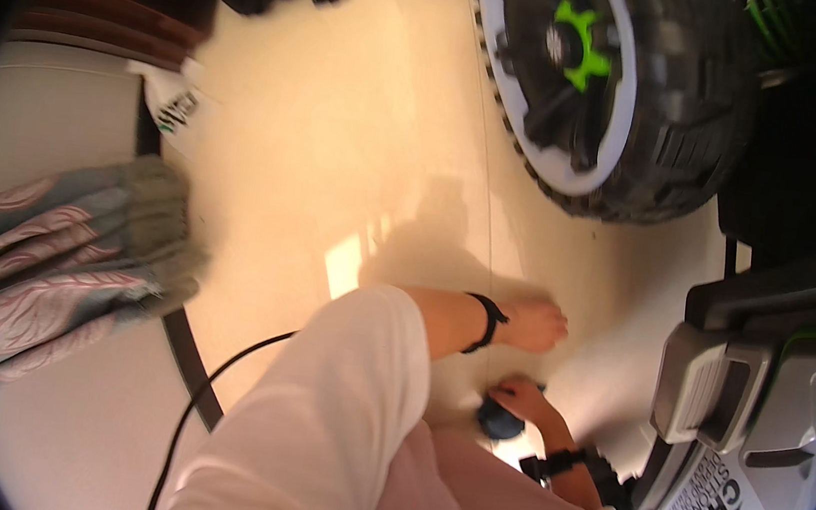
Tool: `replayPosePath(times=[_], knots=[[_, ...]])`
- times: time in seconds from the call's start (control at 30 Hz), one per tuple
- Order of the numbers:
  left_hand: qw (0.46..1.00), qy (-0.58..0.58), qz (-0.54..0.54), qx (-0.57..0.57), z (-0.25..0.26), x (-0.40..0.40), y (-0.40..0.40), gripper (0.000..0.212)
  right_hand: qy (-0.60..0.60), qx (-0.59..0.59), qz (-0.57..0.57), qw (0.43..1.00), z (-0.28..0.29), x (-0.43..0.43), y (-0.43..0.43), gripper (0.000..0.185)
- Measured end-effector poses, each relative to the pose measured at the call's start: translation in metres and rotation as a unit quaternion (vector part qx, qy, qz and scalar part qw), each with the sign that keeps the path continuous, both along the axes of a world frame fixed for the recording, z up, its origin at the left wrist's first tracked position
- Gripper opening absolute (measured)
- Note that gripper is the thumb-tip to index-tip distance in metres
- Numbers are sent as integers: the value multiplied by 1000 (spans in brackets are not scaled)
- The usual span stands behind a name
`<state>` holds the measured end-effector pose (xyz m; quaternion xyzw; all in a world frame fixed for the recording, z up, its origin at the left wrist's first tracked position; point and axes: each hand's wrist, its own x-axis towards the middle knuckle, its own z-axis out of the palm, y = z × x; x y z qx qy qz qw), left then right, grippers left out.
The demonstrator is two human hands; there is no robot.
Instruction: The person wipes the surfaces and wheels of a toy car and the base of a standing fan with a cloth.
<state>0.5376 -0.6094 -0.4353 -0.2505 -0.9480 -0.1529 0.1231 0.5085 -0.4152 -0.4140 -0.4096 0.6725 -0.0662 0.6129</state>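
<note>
My left hand (536,326) reaches over the pale tiled floor (301,129) from a white sleeve, with a black band on its wrist. Its fingers look curled; blur and the angle hide whether anything is in them. Just below it in view, my right hand (518,397) grips the top of a dark blue rounded object (501,420), possibly bundled cloth, beside my pink-clad leg (510,486). A black strap with a small device (551,465) is around the right wrist.
A large black toy-vehicle wheel (684,120) with a green hub stands upper right. Grey vehicle bodywork (710,388) is at the right. Patterned grey cloth (69,247) lies on a pale seat (55,101) at the left, near a white printed bag (173,100). A black cable (188,411) curves past my left sleeve.
</note>
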Motion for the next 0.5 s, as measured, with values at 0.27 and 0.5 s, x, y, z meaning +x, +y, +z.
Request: replayPosePath(times=[0.27, 0.5], knots=[[970, -183, 21, 162, 26, 32, -73, 16, -14, -15, -35, 999, -8, -2, 5, 32], [727, -76, 555, 397, -17, 132, -190, 13, 61, -132, -136, 980, 0, 19, 23, 30]])
